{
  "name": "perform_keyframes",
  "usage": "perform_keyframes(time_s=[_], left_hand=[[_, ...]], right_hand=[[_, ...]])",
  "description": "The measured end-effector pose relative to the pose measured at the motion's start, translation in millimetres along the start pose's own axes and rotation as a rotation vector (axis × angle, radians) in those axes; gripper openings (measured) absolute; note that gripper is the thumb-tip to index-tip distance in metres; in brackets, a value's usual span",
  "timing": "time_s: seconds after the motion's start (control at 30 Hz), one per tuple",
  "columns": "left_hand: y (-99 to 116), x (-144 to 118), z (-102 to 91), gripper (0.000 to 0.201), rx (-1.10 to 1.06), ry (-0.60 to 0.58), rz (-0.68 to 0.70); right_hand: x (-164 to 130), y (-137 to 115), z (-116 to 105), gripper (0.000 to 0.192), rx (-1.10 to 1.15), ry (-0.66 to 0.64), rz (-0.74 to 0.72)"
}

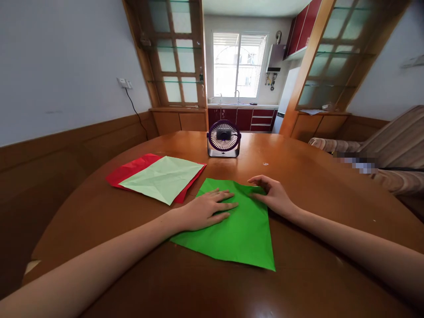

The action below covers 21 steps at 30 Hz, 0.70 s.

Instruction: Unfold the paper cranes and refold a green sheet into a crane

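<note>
Bright green four-sided paper sheet (248, 238): lying on the tabletop, partly covered by both hands, wavy and slightly raised along the far edge.
Bare left hand (205, 211): laid palm down on the bright green paper, fingers spread, gripping nothing.
Bare right hand (273, 196): curved around the far right corner of the same paper, index finger reaching past the edge; cannot tell whether pinched tight.
Between the hands: a stretch of bright green paper, no contact with each other.
Pale green creased paper sheet (162, 176): to the left and farther off, resting on red.
Red creased paper (132, 174): underneath the pale green, jutting out at left and right, just beside the bright green.
Glossy brown wooden table with a curved edge (314, 190): bearing all the papers.
Dark purple round fan on a grey stand (224, 137): upright on the tabletop beyond the papers.
Striped fabric seat (394, 137): off to the right, partly pixelated.
White-framed window (239, 64): straight ahead, above maroon kitchen cupboards (228, 115).
</note>
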<state>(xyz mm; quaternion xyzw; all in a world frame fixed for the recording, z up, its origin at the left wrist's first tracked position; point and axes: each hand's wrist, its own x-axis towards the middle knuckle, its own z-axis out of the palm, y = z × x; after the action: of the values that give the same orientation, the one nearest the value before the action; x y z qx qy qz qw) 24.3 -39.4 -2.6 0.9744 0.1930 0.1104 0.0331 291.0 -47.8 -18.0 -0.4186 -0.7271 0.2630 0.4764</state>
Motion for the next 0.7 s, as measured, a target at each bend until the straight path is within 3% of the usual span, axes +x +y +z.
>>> perform_keyframes(time_s=[0.13, 0.43, 0.57, 0.7], left_hand=[[-2, 2, 0.4, 0.049, 0.014, -0.083, -0.048], [-3, 0, 6.9, 0.057, 0.096, 0.049, -0.261], [-5, 1, 8.4, 0.065, 0.123, 0.04, -0.31], [-8, 2, 7.7, 0.07, 0.143, 0.05, -0.37]], right_hand=[[-3, -9, -1, 0.013, -0.053, -0.078, -0.143], [-9, -16, -1, 0.034, -0.203, -0.222, -0.447], [-10, -17, -1, 0.034, -0.235, -0.257, -0.495], [-9, -18, -2, 0.035, -0.246, -0.209, -0.452]])
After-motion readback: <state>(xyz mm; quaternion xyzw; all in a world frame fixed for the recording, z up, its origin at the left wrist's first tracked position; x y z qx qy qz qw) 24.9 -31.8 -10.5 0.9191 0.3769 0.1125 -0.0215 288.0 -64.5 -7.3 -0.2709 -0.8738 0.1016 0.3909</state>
